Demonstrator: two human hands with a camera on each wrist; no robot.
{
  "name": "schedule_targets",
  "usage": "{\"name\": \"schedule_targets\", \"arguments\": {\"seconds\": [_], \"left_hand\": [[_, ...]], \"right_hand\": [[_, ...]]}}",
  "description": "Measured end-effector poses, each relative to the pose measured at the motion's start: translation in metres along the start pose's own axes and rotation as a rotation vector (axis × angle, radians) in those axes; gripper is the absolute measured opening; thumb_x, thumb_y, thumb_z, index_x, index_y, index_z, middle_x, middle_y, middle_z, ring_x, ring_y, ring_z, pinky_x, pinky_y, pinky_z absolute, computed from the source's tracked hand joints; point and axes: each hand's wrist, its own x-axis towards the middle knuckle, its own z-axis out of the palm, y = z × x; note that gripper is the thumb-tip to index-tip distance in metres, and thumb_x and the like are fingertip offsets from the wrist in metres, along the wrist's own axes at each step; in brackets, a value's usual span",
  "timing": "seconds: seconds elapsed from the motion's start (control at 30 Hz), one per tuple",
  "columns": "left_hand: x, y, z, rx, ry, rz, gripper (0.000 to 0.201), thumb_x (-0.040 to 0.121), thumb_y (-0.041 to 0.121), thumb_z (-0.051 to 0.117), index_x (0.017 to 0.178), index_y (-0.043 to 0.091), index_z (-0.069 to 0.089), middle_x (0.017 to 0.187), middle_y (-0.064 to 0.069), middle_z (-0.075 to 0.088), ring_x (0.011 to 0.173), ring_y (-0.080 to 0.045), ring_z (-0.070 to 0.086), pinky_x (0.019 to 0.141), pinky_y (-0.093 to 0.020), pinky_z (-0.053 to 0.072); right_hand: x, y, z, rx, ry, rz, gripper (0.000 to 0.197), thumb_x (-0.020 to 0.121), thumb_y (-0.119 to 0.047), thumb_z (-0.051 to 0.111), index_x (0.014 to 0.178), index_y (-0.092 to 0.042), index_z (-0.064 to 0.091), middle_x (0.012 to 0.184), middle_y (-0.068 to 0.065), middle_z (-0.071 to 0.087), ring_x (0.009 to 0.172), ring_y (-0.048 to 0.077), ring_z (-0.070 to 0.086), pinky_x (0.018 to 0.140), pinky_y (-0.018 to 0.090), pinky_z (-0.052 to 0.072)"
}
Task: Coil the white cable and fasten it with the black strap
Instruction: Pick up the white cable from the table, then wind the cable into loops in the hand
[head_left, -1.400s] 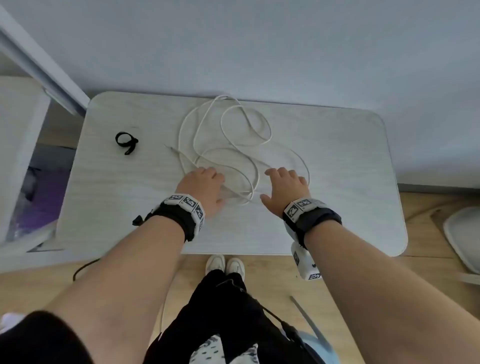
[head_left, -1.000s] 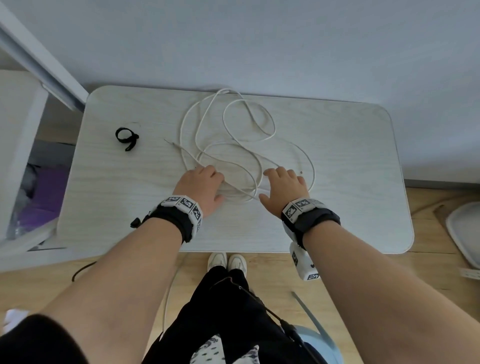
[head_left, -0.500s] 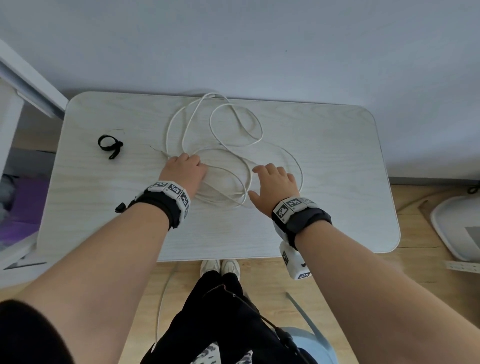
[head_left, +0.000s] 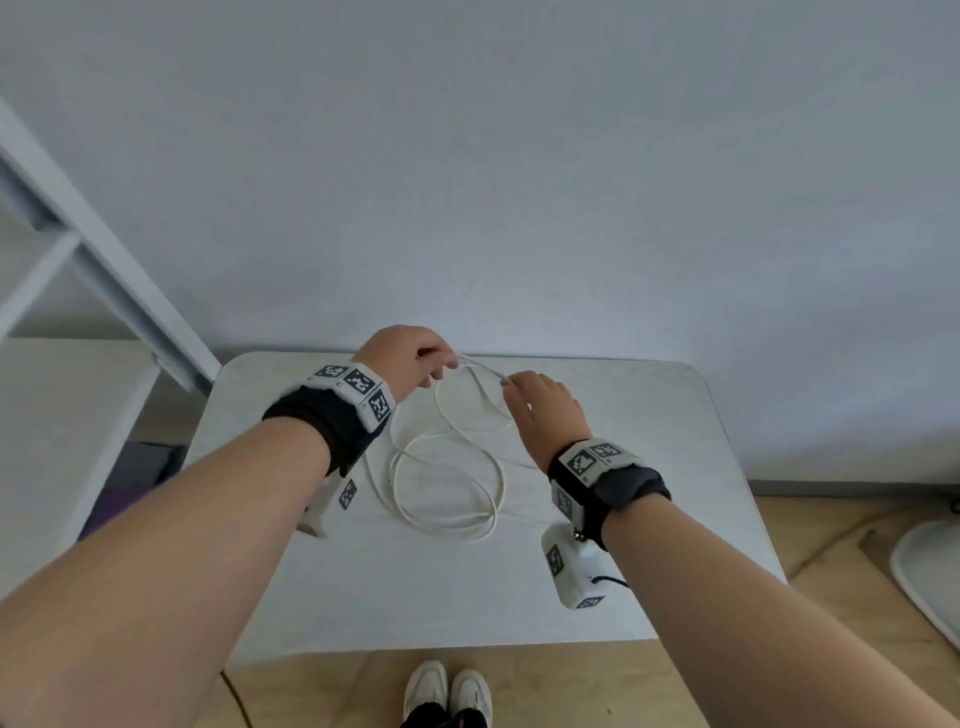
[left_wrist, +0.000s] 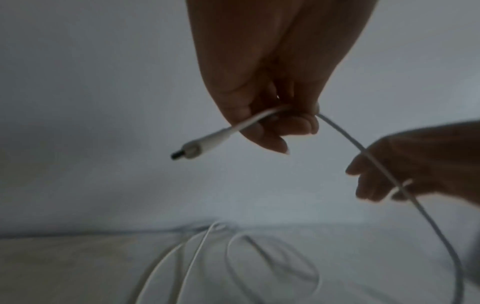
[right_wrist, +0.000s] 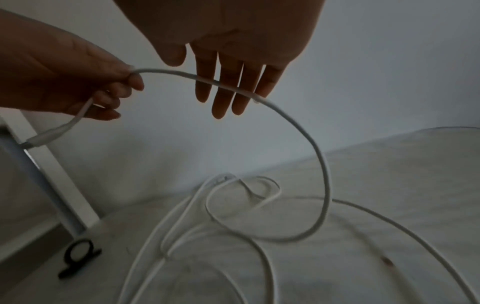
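The white cable (head_left: 457, 531) lies in loose loops on the pale table (head_left: 649, 467). My left hand (head_left: 415, 358) is raised over the table's far edge and pinches the cable just behind its plug (left_wrist: 192, 151), which hangs free. From that pinch the cable (right_wrist: 322, 164) arcs right, across the straight fingers of my right hand (right_wrist: 233, 61), then drops to the loops. My right hand (head_left: 545, 410) hovers beside the left, holding nothing. The black strap (right_wrist: 78, 259) lies on the table's left part; my left forearm hides it in the head view.
A white shelf frame (head_left: 104, 270) stands at the table's left, close to the strap. A plain wall rises right behind the table. On the wooden floor to the right sits a white rounded object (head_left: 930, 571). My shoes (head_left: 449, 691) show below the table's near edge.
Both hands lay flat on the cable on the table; now they are lifted toward the far edge. The left hand has picked up the plug end. The view has tilted upward.
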Motion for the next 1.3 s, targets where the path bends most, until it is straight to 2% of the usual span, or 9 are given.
{"name": "schedule_targets", "arguments": {"seconds": [0.1, 0.23, 0.4, 0.53, 0.73, 0.93, 1.03, 1.17, 1.3], "left_hand": [[0.006, 0.028, -0.031, -0.236, -0.011, -0.06, 0.023, 0.093, 0.016, 0.052, 0.076, 0.016, 0.067, 0.072, 0.0, 0.064, 0.056, -0.011, 0.059, 0.065, -0.025, 0.055], [0.004, 0.069, -0.076, -0.633, 0.02, -0.09, 0.022, 0.094, 0.017, 0.052, 0.08, 0.008, 0.066, 0.073, -0.004, 0.06, 0.049, -0.009, 0.06, 0.06, -0.021, 0.058], [-0.01, 0.113, -0.129, -0.97, -0.039, -0.023, 0.022, 0.094, 0.016, 0.05, 0.083, 0.004, 0.064, 0.062, -0.001, 0.065, 0.052, -0.012, 0.064, 0.059, -0.026, 0.059], [-0.023, 0.141, -0.153, -1.085, -0.109, 0.062, 0.026, 0.094, 0.019, 0.047, 0.079, 0.006, 0.062, 0.06, 0.0, 0.066, 0.053, -0.012, 0.064, 0.059, -0.027, 0.058], [-0.045, 0.179, -0.171, -1.12, -0.228, 0.177, 0.03, 0.082, 0.033, 0.049, 0.06, 0.017, 0.059, 0.054, 0.003, 0.057, 0.049, -0.012, 0.061, 0.059, -0.026, 0.057], [-0.05, 0.198, -0.199, -1.411, -0.145, 0.307, 0.033, 0.086, 0.037, 0.048, 0.064, 0.015, 0.058, 0.055, 0.006, 0.057, 0.052, -0.007, 0.061, 0.062, -0.025, 0.058], [-0.048, 0.197, -0.213, -1.542, -0.01, 0.363, 0.033, 0.093, 0.034, 0.047, 0.07, 0.013, 0.06, 0.06, 0.005, 0.063, 0.058, -0.007, 0.064, 0.069, -0.025, 0.059], [-0.046, 0.191, -0.219, -1.62, 0.135, 0.388, 0.03, 0.095, 0.028, 0.047, 0.078, 0.01, 0.063, 0.067, 0.002, 0.068, 0.065, -0.01, 0.068, 0.071, -0.026, 0.059], [-0.041, 0.184, -0.211, -1.544, 0.208, 0.438, 0.026, 0.096, 0.025, 0.045, 0.092, 0.008, 0.064, 0.083, -0.002, 0.075, 0.082, -0.014, 0.072, 0.077, -0.028, 0.058]], "right_hand": [[0.009, -0.015, -0.025, 0.122, 0.045, -0.021, 0.026, 0.094, -0.027, 0.037, 0.112, -0.017, 0.053, 0.105, 0.005, 0.065, 0.097, 0.026, 0.057, 0.087, 0.04, 0.045], [0.016, -0.036, -0.062, 0.309, 0.104, -0.032, 0.021, 0.094, -0.02, 0.038, 0.104, -0.018, 0.056, 0.078, 0.003, 0.065, 0.074, 0.019, 0.06, 0.076, 0.035, 0.051], [0.027, -0.065, -0.105, 0.43, 0.23, -0.141, 0.019, 0.093, -0.021, 0.042, 0.094, -0.017, 0.06, 0.064, -0.002, 0.058, 0.057, 0.012, 0.055, 0.057, 0.012, 0.044], [0.032, -0.085, -0.13, 0.524, 0.284, -0.196, 0.02, 0.091, -0.024, 0.047, 0.087, -0.015, 0.063, 0.059, -0.003, 0.055, 0.053, 0.009, 0.053, 0.058, 0.015, 0.044], [0.031, -0.093, -0.143, 0.66, 0.246, -0.219, 0.027, 0.092, -0.026, 0.05, 0.07, -0.014, 0.063, 0.052, -0.003, 0.045, 0.045, 0.006, 0.043, 0.065, 0.034, 0.053], [0.031, -0.067, -0.141, 0.706, 0.258, -0.153, 0.034, 0.093, -0.023, 0.047, 0.061, -0.012, 0.055, 0.051, -0.002, 0.04, 0.042, 0.003, 0.04, 0.063, 0.033, 0.051], [0.029, -0.05, -0.142, 0.748, 0.275, -0.121, 0.03, 0.091, -0.018, 0.051, 0.062, -0.012, 0.056, 0.048, -0.005, 0.04, 0.041, 0.004, 0.04, 0.061, 0.032, 0.05], [0.025, -0.028, -0.149, 0.705, 0.269, -0.114, 0.018, 0.089, -0.01, 0.055, 0.071, -0.01, 0.056, 0.051, -0.006, 0.044, 0.046, 0.007, 0.043, 0.058, 0.027, 0.051], [0.022, -0.013, -0.154, 0.544, 0.33, -0.118, 0.016, 0.087, -0.012, 0.059, 0.071, -0.015, 0.057, 0.051, -0.006, 0.043, 0.048, 0.01, 0.039, 0.049, 0.022, 0.04]]}}
